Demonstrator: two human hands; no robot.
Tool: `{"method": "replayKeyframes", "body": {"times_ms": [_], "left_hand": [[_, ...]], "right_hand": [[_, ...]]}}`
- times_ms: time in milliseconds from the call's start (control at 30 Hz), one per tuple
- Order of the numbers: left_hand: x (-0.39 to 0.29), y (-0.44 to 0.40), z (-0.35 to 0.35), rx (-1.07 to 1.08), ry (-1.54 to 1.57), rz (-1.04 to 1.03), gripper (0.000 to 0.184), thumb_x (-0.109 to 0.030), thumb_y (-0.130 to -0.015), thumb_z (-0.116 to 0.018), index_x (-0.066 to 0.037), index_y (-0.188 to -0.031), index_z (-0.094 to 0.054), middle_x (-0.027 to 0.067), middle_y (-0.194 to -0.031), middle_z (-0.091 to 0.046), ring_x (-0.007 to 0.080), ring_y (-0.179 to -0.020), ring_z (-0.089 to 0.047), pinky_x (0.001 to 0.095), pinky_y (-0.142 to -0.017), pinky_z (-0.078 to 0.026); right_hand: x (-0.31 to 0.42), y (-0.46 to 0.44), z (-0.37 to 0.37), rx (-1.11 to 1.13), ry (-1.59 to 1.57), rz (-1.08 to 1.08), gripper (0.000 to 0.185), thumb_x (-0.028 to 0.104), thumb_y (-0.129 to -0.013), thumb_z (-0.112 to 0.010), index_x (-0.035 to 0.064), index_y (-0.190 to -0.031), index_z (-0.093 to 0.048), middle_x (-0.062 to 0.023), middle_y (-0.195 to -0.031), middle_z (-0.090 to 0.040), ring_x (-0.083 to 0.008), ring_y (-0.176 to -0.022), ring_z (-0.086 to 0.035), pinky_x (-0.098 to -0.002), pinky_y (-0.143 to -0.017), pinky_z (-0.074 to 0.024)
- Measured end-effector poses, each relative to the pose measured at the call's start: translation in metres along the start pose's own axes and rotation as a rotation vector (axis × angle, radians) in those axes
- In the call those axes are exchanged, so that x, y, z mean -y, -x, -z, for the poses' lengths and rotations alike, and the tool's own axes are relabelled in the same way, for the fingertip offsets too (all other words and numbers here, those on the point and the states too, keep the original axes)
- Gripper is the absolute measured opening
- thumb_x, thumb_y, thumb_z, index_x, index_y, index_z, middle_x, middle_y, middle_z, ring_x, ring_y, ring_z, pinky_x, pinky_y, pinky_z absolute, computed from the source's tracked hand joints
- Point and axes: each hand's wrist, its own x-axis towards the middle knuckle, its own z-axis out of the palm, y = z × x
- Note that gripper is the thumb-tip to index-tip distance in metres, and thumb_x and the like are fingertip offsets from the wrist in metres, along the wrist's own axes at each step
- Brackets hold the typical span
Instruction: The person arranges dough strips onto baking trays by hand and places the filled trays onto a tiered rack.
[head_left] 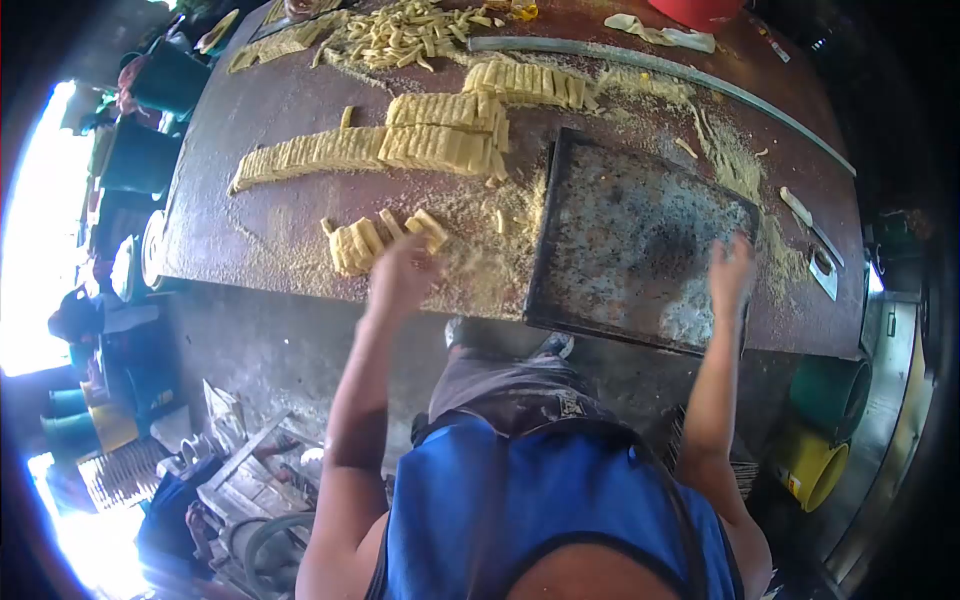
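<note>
My left hand (403, 272) is over the front edge of the table, right beside a small group of pale yellow dough sticks (352, 247). Motion blurs its fingers, and I cannot tell whether they grip a stick. A dark, worn baking tray (640, 240) lies flat on the tabletop and holds no dough. Above the tray's right side is my right hand (732, 272), fingers loosely apart with nothing visible in them. Farther back, long rows of cut dough sticks (310, 157) stand side by side, with another row (525, 84) behind.
Crumbs coat the reddish-brown table (215, 215). A long metal bar (660, 66) crosses its far side, near a loose heap of dough pieces (410, 32). A scraper (823, 272) lies at the right, and a red container (697, 10) stands at the back. Buckets (150, 155) line the left.
</note>
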Motion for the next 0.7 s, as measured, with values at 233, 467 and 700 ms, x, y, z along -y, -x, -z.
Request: {"method": "replayKeyframes", "body": {"times_ms": [233, 467, 700], "left_hand": [[0.113, -0.024, 0.079, -0.122, -0.42, 0.135, 0.102, -0.03, -0.065, -0.09, -0.009, -0.149, -0.036, 0.0214, -0.14, -0.047, 0.0374, -0.125, -0.053, 0.0445, -0.101, -0.049], [0.097, -0.04, 0.067, -0.098, -0.298, -0.05, 0.105, -0.031, -0.068, -0.088, -0.007, -0.151, -0.029, 0.025, -0.133, -0.05, 0.0427, -0.113, -0.059, 0.0478, -0.093, -0.053], [0.1, -0.061, 0.08, -0.339, -0.059, -0.396, 0.063, -0.024, -0.084, -0.075, -0.009, -0.141, -0.05, 0.0168, -0.135, -0.055, 0.0343, -0.124, -0.054, 0.0476, -0.107, -0.04]], "right_hand": [[0.332, 0.086, -0.074, 0.812, -0.435, 0.289, 0.026, 0.03, -0.095, -0.061, 0.0091, -0.081, -0.068, 0.0006, -0.057, -0.055, -0.0086, -0.046, -0.044, -0.0252, -0.036, -0.0326], [0.424, 0.121, -0.106, 0.716, -0.042, 0.462, 0.048, 0.019, -0.085, -0.071, -0.005, -0.122, -0.054, -0.0203, -0.118, -0.059, -0.0282, -0.103, -0.06, -0.0374, -0.084, -0.0577], [0.343, 0.052, -0.076, 0.877, -0.41, 0.047, 0.042, 0.016, -0.085, -0.073, -0.0016, -0.118, -0.054, -0.0115, -0.091, -0.064, -0.0141, -0.07, -0.065, -0.0265, -0.054, -0.0559]]}}
